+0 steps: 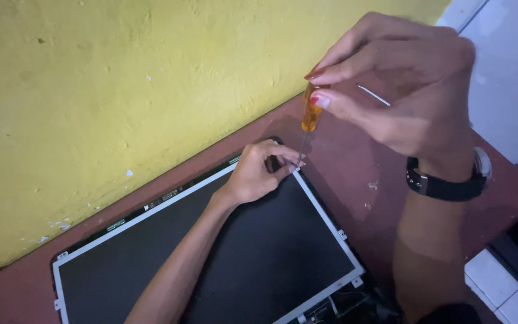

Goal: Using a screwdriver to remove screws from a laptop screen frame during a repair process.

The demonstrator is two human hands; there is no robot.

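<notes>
The right hand, fingers pinched shut round the amber handle of a screwdriver, holds it upright so its tip meets the corner of the bare screen panel on the reddish table, while the left hand, fingers curled, steadies that corner.

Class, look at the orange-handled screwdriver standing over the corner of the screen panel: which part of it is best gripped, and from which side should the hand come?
Grip the orange handle of the screwdriver, probably from above. It stands nearly upright, its thin shaft pointing down at the corner of the screen panel, so only the thick top end is free. The right hand already pinches it there with its fingertips, while the left hand steadies the tip at the corner.
</notes>
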